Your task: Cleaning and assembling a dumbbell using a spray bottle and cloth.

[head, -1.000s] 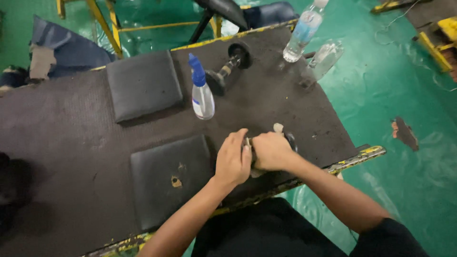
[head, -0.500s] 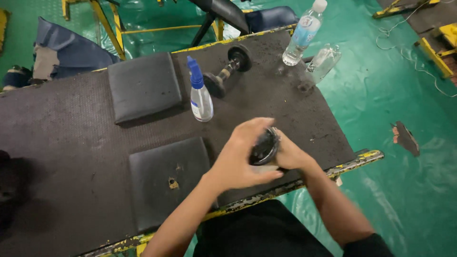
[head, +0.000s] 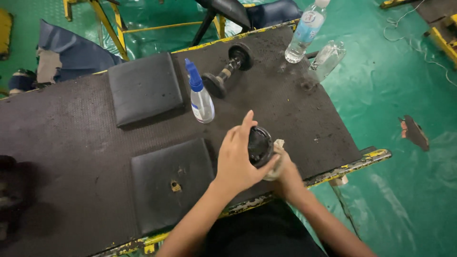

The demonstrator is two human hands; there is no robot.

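both hands (head: 240,159) near table edge (head: 333,173)

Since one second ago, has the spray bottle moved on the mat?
No. The spray bottle stands at the same spot between the upper pad and the far dumbbell.

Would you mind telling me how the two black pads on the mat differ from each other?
The far pad lies near the mat's far edge, left of the spray bottle; the near pad lies toward the near edge, beside the left hand. The near pad has a small tear near its middle showing a lighter, yellowish patch; the far pad's top looks whole. Both are dark, roughly square and lie flat on the mat.
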